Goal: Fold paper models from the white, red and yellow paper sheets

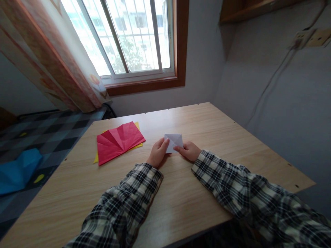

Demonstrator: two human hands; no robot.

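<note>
A small folded white paper [174,140] is held between my two hands, a little above the wooden table [165,199]. Crease lines run across its face. My left hand [158,152] pinches its left edge, thumb on top. On the other side, my right hand [190,150] grips the lower right corner with the thumb over the front. The fingers behind the paper are mostly hidden. To the left of my hands lies a creased red paper [120,141] on top of a yellow paper [138,146].
A blue folded paper [22,168] rests on the checked cloth [55,129] left of the table. Beyond the table are a window [129,41] and a curtain [59,51]. A cable [269,84] hangs along the right wall from a socket [302,38].
</note>
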